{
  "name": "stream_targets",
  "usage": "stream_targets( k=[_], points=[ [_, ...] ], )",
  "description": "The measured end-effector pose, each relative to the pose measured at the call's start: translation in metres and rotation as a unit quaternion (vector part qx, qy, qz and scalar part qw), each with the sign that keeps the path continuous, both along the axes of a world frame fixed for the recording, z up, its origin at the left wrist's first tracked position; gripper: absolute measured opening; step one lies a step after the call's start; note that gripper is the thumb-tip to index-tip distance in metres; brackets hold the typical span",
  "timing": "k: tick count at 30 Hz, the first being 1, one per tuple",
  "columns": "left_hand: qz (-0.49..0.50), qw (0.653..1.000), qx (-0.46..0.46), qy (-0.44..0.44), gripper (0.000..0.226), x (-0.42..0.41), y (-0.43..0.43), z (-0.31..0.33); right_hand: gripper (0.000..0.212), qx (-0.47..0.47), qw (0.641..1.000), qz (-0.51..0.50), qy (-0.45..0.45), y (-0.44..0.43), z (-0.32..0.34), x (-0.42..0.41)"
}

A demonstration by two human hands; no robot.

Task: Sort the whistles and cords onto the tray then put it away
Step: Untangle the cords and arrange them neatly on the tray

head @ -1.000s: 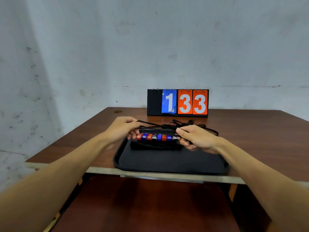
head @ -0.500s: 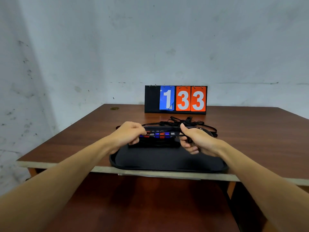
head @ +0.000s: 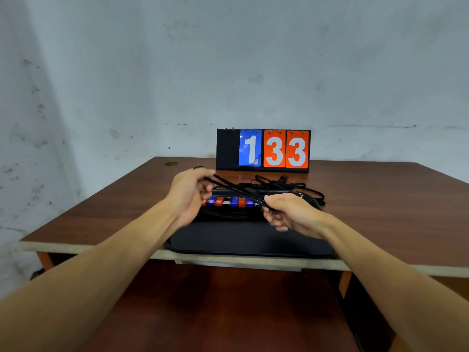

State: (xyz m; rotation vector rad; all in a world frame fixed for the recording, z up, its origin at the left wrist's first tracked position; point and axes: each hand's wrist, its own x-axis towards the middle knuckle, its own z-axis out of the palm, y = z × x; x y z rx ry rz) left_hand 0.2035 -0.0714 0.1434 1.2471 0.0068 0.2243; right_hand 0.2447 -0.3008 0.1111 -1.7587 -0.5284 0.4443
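Observation:
A black tray (head: 243, 240) lies at the table's near edge. Along its far side runs a row of red, blue and silver whistles (head: 229, 201). A bundle of black cords (head: 236, 190) is stretched taut above that row, between my two hands. My left hand (head: 189, 191) grips the raised left end of the bundle. My right hand (head: 286, 212) pinches the lower right end, just over the tray's right part. More loose black cords (head: 284, 185) lie tangled on the table behind the tray.
A flip scoreboard (head: 264, 149) reading 1 33 stands at the back of the brown table (head: 380, 199), against the wall. A lower brown surface (head: 215, 313) sits beneath the table's front edge.
My left hand has lifted its end of the cord bundle up and away from the whistle row. The cords now slope down to my right hand. The camera view has shifted slightly.

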Motion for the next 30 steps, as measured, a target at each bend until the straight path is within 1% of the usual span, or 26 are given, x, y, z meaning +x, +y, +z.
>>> stream_targets(
  k=[3, 6, 7, 9, 11, 14, 16, 17, 19, 22, 24, 27, 28, 30],
  points=[
    [0.059, 0.988, 0.144, 0.014, 0.015, 0.001, 0.002, -0.004, 0.03, -0.012, 0.999, -0.03, -0.037, -0.005, 0.0, 0.001],
    [0.109, 0.961, 0.252, 0.03, 0.033, -0.003, 0.009, 0.001, 0.03, -0.001, 0.994, -0.088, -0.063, -0.013, -0.001, 0.001],
    [0.1, 0.947, 0.303, 0.029, 0.035, -0.006, 0.012, 0.004, 0.029, -0.001, 0.993, -0.096, -0.066, -0.015, -0.001, 0.001],
    [0.045, 0.915, 0.401, 0.024, 0.029, -0.008, 0.019, 0.007, 0.027, -0.007, 0.993, -0.098, -0.066, -0.019, -0.001, 0.0],
    [-0.005, 0.9, 0.434, 0.021, 0.018, -0.008, 0.023, 0.007, 0.024, 0.005, 0.992, -0.108, -0.062, -0.019, -0.002, 0.0],
    [-0.029, 0.891, 0.453, 0.022, 0.003, -0.008, 0.025, 0.002, 0.018, 0.026, 0.989, -0.132, -0.06, -0.017, -0.005, 0.003],
    [-0.024, 0.882, 0.47, 0.02, 0.008, -0.006, 0.025, -0.003, 0.014, 0.027, 0.987, -0.142, -0.063, -0.016, -0.007, 0.004],
    [-0.019, 0.887, 0.462, 0.017, 0.01, -0.005, 0.025, -0.005, 0.012, 0.023, 0.987, -0.145, -0.066, -0.017, -0.007, 0.004],
    [-0.002, 0.912, 0.411, 0.017, 0.013, -0.002, 0.024, -0.01, 0.01, 0.009, 0.987, -0.141, -0.079, -0.016, -0.008, 0.004],
    [0.03, 0.95, 0.309, 0.043, 0.012, 0.001, 0.023, -0.015, 0.009, 0.009, 0.985, -0.141, -0.103, -0.014, -0.01, 0.004],
    [0.049, 0.962, 0.265, 0.053, 0.013, 0.003, 0.023, -0.019, 0.009, 0.002, 0.981, -0.147, -0.127, -0.012, -0.01, 0.004],
    [0.08, 0.97, 0.226, 0.052, 0.015, 0.003, 0.022, -0.023, 0.01, -0.04, 0.976, -0.144, -0.162, -0.008, -0.01, 0.004],
    [0.096, 0.967, 0.229, 0.05, 0.016, 0.003, 0.022, -0.024, 0.011, -0.055, 0.975, -0.136, -0.165, -0.006, -0.01, 0.005],
    [0.138, 0.946, 0.29, 0.037, 0.015, 0.001, 0.022, -0.025, 0.014, -0.097, 0.975, -0.112, -0.165, -0.002, -0.01, 0.005]
  ],
)
